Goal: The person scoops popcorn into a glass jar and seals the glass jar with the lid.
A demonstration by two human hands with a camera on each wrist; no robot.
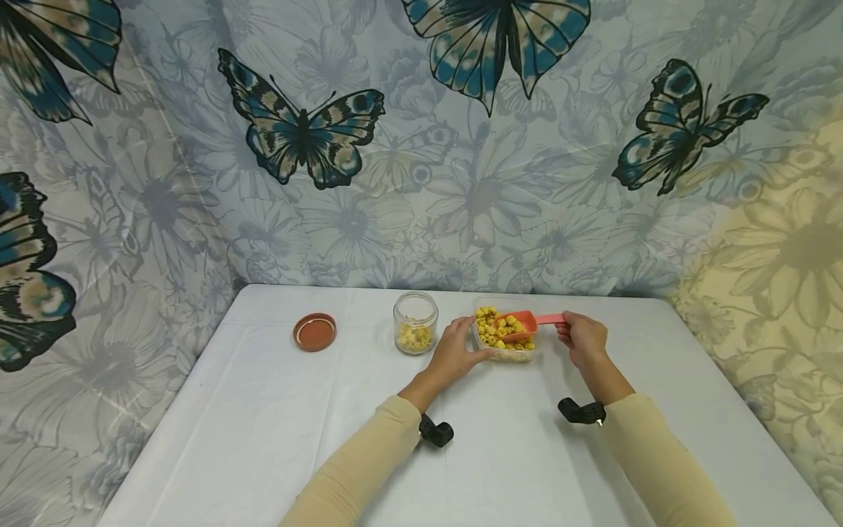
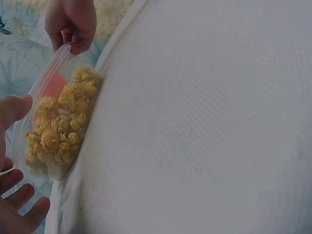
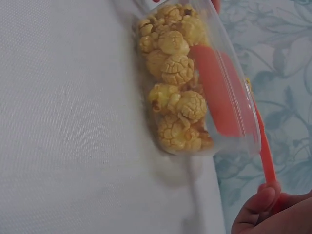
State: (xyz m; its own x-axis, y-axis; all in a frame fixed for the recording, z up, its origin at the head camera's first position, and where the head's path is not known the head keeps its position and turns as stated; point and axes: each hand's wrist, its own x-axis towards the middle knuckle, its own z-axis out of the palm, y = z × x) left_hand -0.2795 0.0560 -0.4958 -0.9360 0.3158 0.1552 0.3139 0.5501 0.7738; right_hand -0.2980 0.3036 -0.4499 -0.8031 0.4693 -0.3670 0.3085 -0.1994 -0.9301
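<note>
A clear plastic container [image 1: 514, 358] of yellow popcorn [image 1: 489, 331] stands toward the far edge of the white-covered table [image 1: 316, 446], right of the middle in the head view. The left hand [image 1: 454, 353] is at the container's eight-to-nine o'clock side, its fingers spread rather than curled, the thumb toward the near side at seven o'clock — in the left wrist view, thumb and fingers stand well apart from one another. The right hand [image 1: 586, 338], at three o'clock from the container, pinches the handle of an orange-red scoop [image 1: 525, 320] between thumb and curled fingers. The scoop's bowl lies inside the container among the popcorn, its handle running out over the rim toward three o'clock; the right wrist view shows the bowl through the clear wall. Just beside the left hand, at nine o'clock from the container, a glass jar [image 1: 398, 320] stands upright and uncovered, with paler popcorn pieces [image 1: 416, 339] in its lower part. Farther out at nine o'clock, well apart from the jar, a round brown lid [image 1: 315, 333] lies flat on the table. Behind everything, at twelve o'clock, hangs a butterfly-and-flower backdrop [image 1: 388, 238].
</note>
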